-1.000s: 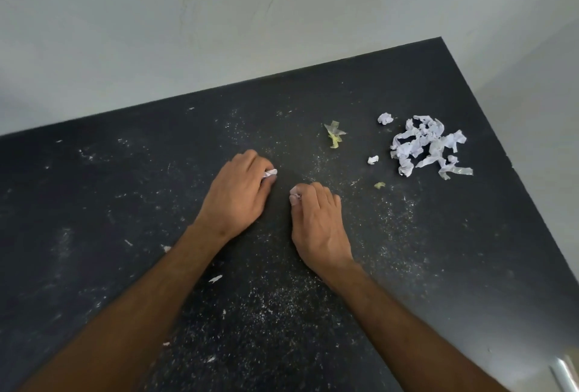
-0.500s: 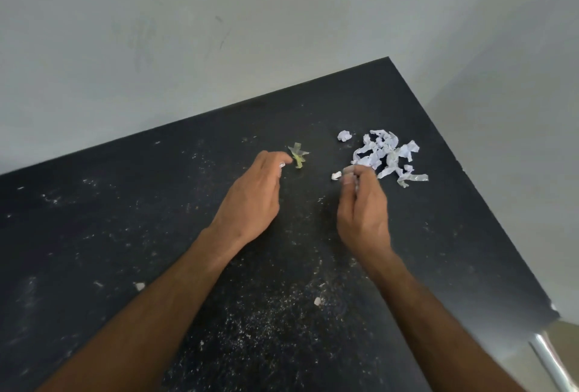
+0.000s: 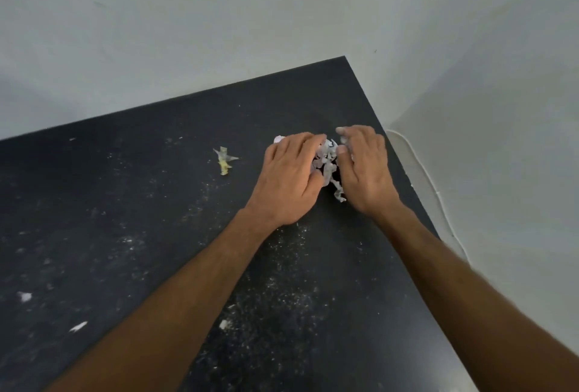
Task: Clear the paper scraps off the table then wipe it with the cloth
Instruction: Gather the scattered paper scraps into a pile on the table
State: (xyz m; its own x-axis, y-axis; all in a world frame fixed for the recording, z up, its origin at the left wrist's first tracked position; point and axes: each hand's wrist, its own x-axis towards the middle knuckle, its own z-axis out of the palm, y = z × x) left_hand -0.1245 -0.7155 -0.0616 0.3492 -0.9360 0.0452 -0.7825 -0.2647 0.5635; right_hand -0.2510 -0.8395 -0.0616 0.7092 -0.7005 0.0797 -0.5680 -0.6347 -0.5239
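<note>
So the person's got both hands cupped around the pile of white paper scraps (image 3: 327, 161), near the far right corner of the black table (image 3: 125, 203). Left hand (image 3: 289, 177) presses in from one side, right hand (image 3: 365, 169) from the other, fingers bent over the heap and squeezing it together rather than pinching any single bit. To do this well, they should probably slide both palms flat along the surface and close under the heap before lifting, or strips will drop out of the gap. The pile runs long roughly toward the person, with one curly strip (image 3: 340, 192) trailing out the near end. A yellowish scrap (image 3: 224, 159) sits apart on the left, and small white bits (image 3: 78, 326) lie nearer. No cloth in view.
</note>
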